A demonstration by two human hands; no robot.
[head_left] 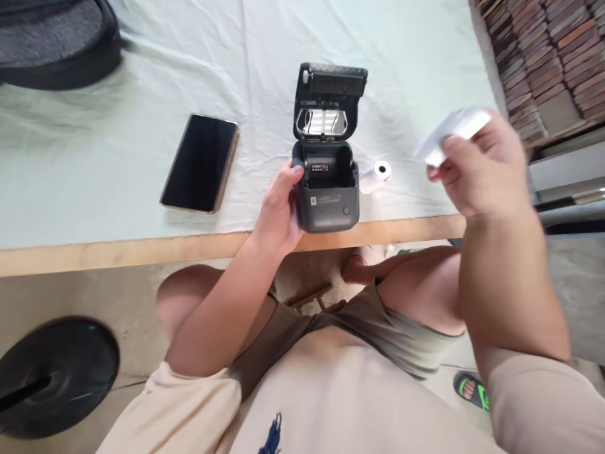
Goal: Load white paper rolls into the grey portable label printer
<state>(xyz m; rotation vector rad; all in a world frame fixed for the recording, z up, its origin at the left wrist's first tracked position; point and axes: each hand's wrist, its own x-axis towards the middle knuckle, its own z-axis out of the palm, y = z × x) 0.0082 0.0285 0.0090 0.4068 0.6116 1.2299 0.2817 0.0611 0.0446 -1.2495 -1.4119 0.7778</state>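
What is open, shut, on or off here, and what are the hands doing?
Printer: lid open, paper bay empty.
Paper roll: lying on its side on the table, beside the printer.
Phone: screen dark, lying flat.
Left hand: gripping the printer's side.
Right hand: raised, pinching white paper.

I've got a dark phone point(200, 163) lying face-up on the pale tablecloth point(142, 94), a black bag point(57, 41) far left, stacked bricks point(548, 57) right.

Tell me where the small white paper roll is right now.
In the head view, the small white paper roll lies on the white table cloth, just right of the open grey printer that the left hand steadies, near the table's front edge.
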